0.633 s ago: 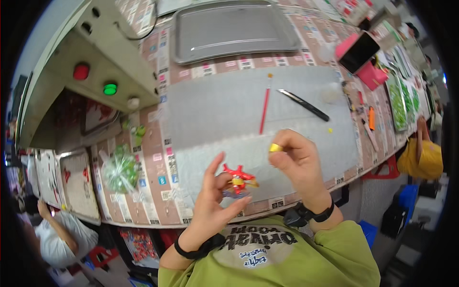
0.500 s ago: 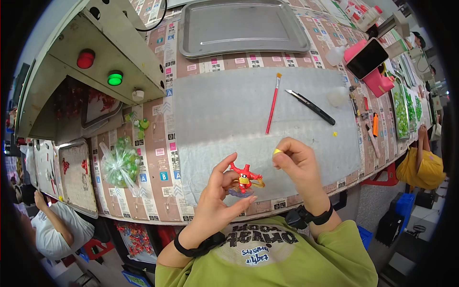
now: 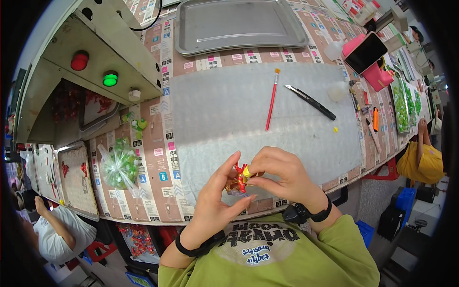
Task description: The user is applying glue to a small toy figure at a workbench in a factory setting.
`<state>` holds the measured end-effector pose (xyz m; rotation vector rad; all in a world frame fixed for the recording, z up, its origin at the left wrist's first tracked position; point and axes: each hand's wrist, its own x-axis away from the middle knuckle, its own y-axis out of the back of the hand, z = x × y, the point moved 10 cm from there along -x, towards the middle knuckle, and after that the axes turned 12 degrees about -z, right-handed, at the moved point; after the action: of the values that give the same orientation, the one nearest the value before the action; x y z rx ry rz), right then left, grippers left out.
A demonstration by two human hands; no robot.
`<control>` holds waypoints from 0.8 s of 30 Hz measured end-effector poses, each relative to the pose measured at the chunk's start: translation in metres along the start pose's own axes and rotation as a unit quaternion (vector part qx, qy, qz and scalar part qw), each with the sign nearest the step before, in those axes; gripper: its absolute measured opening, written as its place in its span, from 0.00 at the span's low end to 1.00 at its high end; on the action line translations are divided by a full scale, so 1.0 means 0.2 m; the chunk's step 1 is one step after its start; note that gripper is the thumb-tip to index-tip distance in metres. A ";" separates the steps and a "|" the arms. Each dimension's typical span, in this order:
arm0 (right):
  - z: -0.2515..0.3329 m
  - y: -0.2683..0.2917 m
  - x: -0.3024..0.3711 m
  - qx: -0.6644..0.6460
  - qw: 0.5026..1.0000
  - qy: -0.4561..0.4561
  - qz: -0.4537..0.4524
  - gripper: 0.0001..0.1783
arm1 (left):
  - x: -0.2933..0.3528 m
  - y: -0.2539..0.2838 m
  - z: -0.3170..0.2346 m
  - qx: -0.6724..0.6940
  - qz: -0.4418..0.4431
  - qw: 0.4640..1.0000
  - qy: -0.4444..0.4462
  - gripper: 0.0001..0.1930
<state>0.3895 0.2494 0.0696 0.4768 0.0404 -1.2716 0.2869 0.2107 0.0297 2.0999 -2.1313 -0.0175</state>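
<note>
My left hand [image 3: 214, 197] is closed around a small red and yellow toy figure [image 3: 242, 184] on a translucent bluish base, close to the table's near edge. Thumb and fingers grip it from the left. A small yellow piece [image 3: 246, 171] is pinched in my right hand [image 3: 286, 173] and pressed against the figure's upper part; whether it is joined on is hidden. Beyond my hands, a red-handled paintbrush [image 3: 272, 101] and a black craft knife [image 3: 313, 103] lie on the grey mat [image 3: 215, 110].
A metal tray [image 3: 241, 45] lies at the back. On the left stand a machine with red and green buttons [image 3: 110, 78] and a bag of green pieces [image 3: 119, 165]. A phone [image 3: 366, 52] leans on a pink holder at right. Co-workers sit on both sides.
My right hand has come left and down, bringing the yellow piece from beside the figure onto it. The figure has turned slightly in my left hand.
</note>
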 end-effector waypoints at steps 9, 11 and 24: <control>0.05 -0.07 0.00 0.075 0.986 0.086 0.125 0.07 | -0.01 -0.05 -0.05 -0.105 0.073 0.991 -0.038 0.37; 0.03 -0.09 0.01 0.073 0.983 0.074 0.150 0.07 | 0.00 -0.06 -0.06 -0.123 0.091 0.987 -0.049 0.37; -0.12 0.20 0.05 -0.132 0.984 -0.103 -0.061 0.07 | -0.01 -0.02 0.10 0.224 0.064 0.961 0.148 0.38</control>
<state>0.4348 0.2578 0.0581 0.1140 0.0637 -1.4067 0.2889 0.2098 0.0094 2.0004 -2.2249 0.8130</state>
